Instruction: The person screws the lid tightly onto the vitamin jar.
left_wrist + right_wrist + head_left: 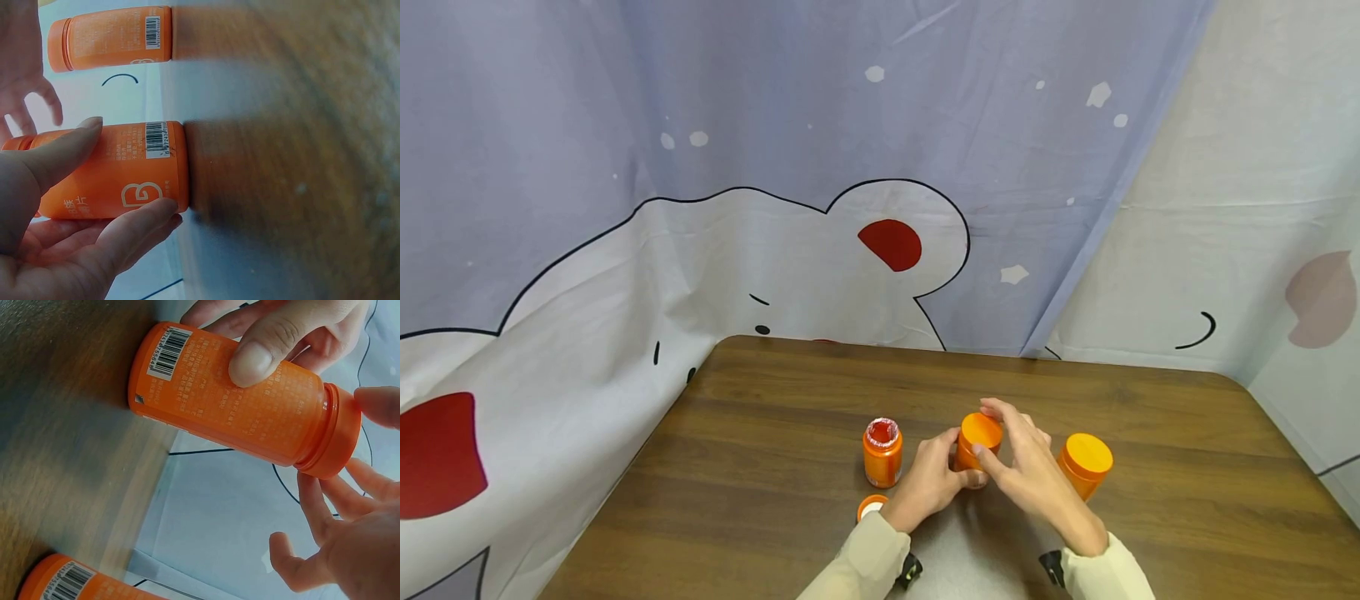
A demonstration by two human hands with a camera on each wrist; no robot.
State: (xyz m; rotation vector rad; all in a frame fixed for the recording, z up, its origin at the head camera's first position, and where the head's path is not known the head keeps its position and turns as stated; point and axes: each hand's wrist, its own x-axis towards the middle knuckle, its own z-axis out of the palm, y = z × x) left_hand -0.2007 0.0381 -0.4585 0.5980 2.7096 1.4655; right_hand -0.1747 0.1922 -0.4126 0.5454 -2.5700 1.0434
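Observation:
An orange bottle with an orange screw cap stands upright on the wooden table between both hands. Its lower body is gripped by my left hand, the thumb on the near side and the fingers round the far side. My right hand is at the top, thumb and fingertips at opposite edges of the cap. In the right wrist view, the cap sits on the bottle's neck with these fingertips at its rim. A barcode and pale print show on the bottle in the left wrist view.
Left of the hands stands an uncapped orange bottle with torn foil round its mouth. A loose orange cap, white inside, lies nearer, partly behind the left sleeve. Another capped orange bottle stands right of the right hand. A patterned curtain hangs behind the table.

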